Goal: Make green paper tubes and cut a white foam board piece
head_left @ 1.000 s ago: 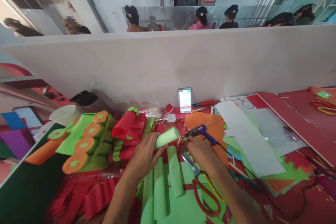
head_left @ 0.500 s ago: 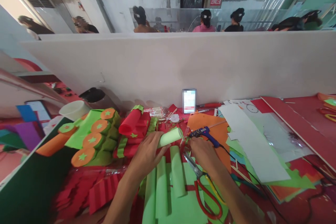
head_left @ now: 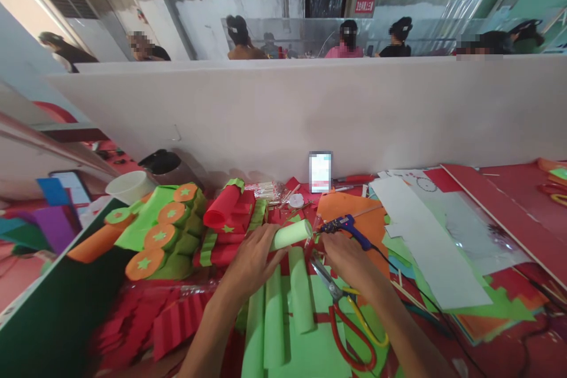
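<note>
My left hand [head_left: 250, 260] is wrapped round a light green paper roll [head_left: 291, 234] and holds it slanted above the table. My right hand [head_left: 343, 257] lies just right of the roll's end, fingers curled near a blue glue gun [head_left: 345, 225]; what they grip, if anything, is hidden. Below the hands lie several more light green paper rolls [head_left: 283, 307] side by side. Red-handled scissors [head_left: 349, 322] rest under my right forearm.
Green and orange paper crafts [head_left: 159, 230] and red paper rolls [head_left: 225, 212] pile up at the left. A phone [head_left: 319, 171] leans on the pale partition. Sheets of white, orange and green paper [head_left: 425, 236] spread to the right. Other people sit beyond the partition.
The view has shifted slightly; my hands keep the same hold on the green roll and stay by the glue gun.
</note>
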Demonstrator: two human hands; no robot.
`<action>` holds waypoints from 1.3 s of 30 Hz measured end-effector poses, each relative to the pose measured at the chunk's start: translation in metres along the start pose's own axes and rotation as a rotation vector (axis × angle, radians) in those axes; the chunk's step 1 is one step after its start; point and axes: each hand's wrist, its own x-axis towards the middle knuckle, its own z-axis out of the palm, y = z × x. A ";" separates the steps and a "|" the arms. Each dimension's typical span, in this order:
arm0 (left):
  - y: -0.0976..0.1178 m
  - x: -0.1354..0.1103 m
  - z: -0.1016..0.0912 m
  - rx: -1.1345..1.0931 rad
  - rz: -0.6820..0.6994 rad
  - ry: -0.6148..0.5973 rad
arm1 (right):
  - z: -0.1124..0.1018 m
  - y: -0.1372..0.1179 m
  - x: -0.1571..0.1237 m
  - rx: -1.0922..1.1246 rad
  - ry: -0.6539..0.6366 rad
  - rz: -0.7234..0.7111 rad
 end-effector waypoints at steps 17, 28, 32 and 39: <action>-0.001 0.000 0.001 0.015 -0.011 -0.045 | -0.010 0.012 0.000 0.401 0.071 -0.070; 0.003 0.000 -0.002 0.113 0.071 -0.123 | -0.043 0.005 -0.009 1.276 0.167 0.042; 0.010 0.002 -0.004 0.139 0.080 -0.121 | -0.039 0.003 -0.007 1.192 0.193 0.078; 0.012 0.002 -0.004 0.117 0.090 -0.133 | -0.034 0.002 -0.004 1.131 0.244 0.081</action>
